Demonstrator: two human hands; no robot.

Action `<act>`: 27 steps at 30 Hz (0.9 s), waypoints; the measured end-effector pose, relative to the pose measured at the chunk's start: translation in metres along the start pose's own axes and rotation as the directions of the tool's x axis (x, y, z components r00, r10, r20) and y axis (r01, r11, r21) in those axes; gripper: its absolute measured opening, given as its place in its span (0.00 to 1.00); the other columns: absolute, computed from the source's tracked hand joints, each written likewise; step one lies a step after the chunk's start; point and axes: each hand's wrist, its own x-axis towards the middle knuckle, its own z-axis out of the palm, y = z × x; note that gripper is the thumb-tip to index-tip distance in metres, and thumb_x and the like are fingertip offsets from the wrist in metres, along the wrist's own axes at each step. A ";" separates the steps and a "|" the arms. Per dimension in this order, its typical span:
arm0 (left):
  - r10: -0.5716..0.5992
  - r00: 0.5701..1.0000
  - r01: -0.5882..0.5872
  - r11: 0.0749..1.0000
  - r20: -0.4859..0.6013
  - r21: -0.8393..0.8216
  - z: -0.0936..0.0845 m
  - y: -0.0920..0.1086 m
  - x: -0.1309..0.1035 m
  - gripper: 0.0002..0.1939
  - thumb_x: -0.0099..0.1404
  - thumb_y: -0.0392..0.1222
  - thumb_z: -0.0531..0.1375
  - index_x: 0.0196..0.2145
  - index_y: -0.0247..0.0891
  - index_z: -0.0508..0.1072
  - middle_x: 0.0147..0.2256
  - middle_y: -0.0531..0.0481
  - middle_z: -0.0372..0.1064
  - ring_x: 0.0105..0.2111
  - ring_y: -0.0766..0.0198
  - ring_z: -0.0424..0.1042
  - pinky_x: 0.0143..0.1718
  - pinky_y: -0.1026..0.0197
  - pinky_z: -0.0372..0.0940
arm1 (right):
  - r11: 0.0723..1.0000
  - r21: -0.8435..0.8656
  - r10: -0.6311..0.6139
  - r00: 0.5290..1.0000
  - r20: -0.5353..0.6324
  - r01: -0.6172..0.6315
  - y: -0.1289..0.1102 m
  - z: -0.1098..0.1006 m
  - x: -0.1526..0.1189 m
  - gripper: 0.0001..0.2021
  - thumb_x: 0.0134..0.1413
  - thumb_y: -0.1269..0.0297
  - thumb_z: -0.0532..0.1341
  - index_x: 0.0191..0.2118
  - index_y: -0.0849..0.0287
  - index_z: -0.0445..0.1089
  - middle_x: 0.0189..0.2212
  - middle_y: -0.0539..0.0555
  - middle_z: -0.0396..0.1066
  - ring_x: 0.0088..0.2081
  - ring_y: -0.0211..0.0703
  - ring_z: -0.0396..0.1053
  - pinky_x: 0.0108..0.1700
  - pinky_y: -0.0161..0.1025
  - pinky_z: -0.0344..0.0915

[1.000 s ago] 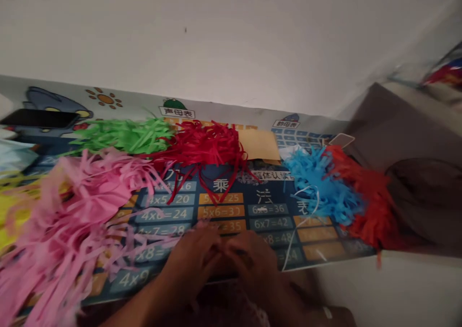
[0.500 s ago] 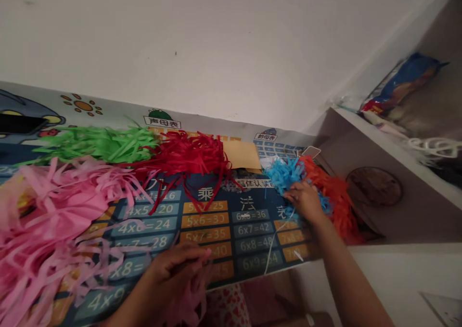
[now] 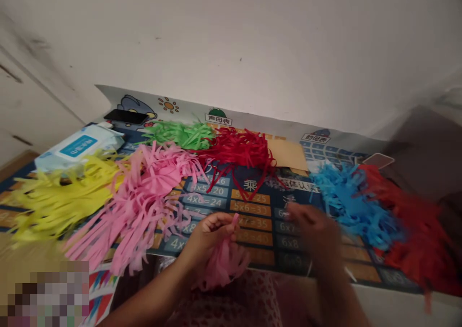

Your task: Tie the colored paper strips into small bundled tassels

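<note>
yellow fringe [image 3: 68, 197], then pink fringe pile [image 3: 147, 189] on printed mat [image 3: 250, 239]. left hand [image 3: 212, 233] pinching pink tassel [image 3: 225, 264] by its top, strands hanging at mat's near edge. right hand [image 3: 319, 233] blurred above mat, can't tell grip. blue fringe [image 3: 346, 199] touching red fringe [image 3: 407, 211], far right.

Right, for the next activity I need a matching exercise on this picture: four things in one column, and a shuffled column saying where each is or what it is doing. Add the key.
Things
1. Left hand
2. White-and-blue packet
3. Tan paper
4. Black phone

Places and states
A. Just behind the yellow fringe
B. Near the printed sun
C. Gripping a pink tassel
D. Just right of the red fringe

Right pairs: 1-C, 2-A, 3-D, 4-B
</note>
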 end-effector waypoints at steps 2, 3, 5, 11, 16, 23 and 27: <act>0.005 1.000 -0.005 1.000 -0.011 -0.008 -0.003 0.002 0.000 0.19 0.44 0.43 0.74 0.30 0.34 0.72 0.24 0.55 0.72 0.20 0.71 0.68 0.22 0.70 0.64 | 0.971 0.238 -0.059 0.956 0.288 -0.012 -0.041 0.017 -0.019 0.16 0.59 0.55 0.57 0.25 0.53 0.76 0.20 0.48 0.73 0.23 0.40 0.70 0.27 0.34 0.63; 0.007 1.000 -0.007 1.000 -0.008 0.001 -0.004 0.003 0.000 0.19 0.44 0.43 0.74 0.30 0.34 0.72 0.23 0.55 0.72 0.20 0.71 0.68 0.22 0.70 0.65 | 0.946 0.321 -0.079 0.930 0.360 -0.044 -0.057 0.024 -0.026 0.16 0.60 0.57 0.57 0.25 0.53 0.76 0.21 0.47 0.73 0.23 0.39 0.69 0.27 0.33 0.62; 0.009 1.000 -0.009 1.000 0.002 0.024 -0.006 0.006 0.000 0.20 0.43 0.44 0.74 0.30 0.34 0.72 0.23 0.54 0.73 0.19 0.71 0.68 0.22 0.69 0.65 | 0.896 0.430 -0.103 0.893 0.437 -0.107 -0.078 0.034 -0.034 0.15 0.60 0.59 0.56 0.26 0.55 0.76 0.21 0.48 0.73 0.23 0.38 0.69 0.27 0.32 0.61; 0.050 0.998 -0.052 0.998 0.046 0.048 -0.010 0.010 0.000 0.17 0.46 0.44 0.73 0.29 0.33 0.72 0.21 0.54 0.72 0.19 0.71 0.68 0.22 0.69 0.64 | 0.869 0.470 -0.116 0.862 0.493 -0.152 -0.084 0.044 -0.034 0.13 0.60 0.60 0.58 0.29 0.55 0.77 0.26 0.48 0.75 0.28 0.39 0.71 0.32 0.34 0.61; 0.085 0.994 -0.096 0.980 0.069 0.172 -0.012 0.007 -0.002 0.14 0.50 0.45 0.70 0.30 0.35 0.74 0.21 0.55 0.71 0.19 0.70 0.67 0.24 0.67 0.64 | 0.878 0.460 -0.113 0.876 0.469 -0.134 -0.082 0.048 -0.036 0.12 0.60 0.61 0.58 0.30 0.54 0.76 0.27 0.49 0.76 0.30 0.40 0.72 0.34 0.35 0.64; 0.267 0.961 -0.261 0.815 0.065 0.517 -0.011 0.004 -0.008 0.09 0.52 0.41 0.68 0.30 0.36 0.73 0.28 0.51 0.73 0.28 0.64 0.72 0.30 0.65 0.66 | 0.786 0.533 -0.063 0.816 0.575 -0.315 -0.078 0.056 -0.043 0.14 0.56 0.59 0.60 0.46 0.58 0.71 0.36 0.53 0.75 0.34 0.43 0.73 0.34 0.36 0.69; 0.438 0.891 -0.355 0.513 0.118 0.781 -0.010 -0.004 -0.013 0.03 0.57 0.39 0.64 0.29 0.38 0.73 0.28 0.50 0.73 0.27 0.63 0.72 0.29 0.65 0.64 | 0.826 0.542 -0.109 0.900 0.422 -0.154 -0.073 0.054 -0.045 0.13 0.61 0.58 0.57 0.29 0.57 0.72 0.28 0.51 0.72 0.31 0.41 0.71 0.32 0.35 0.68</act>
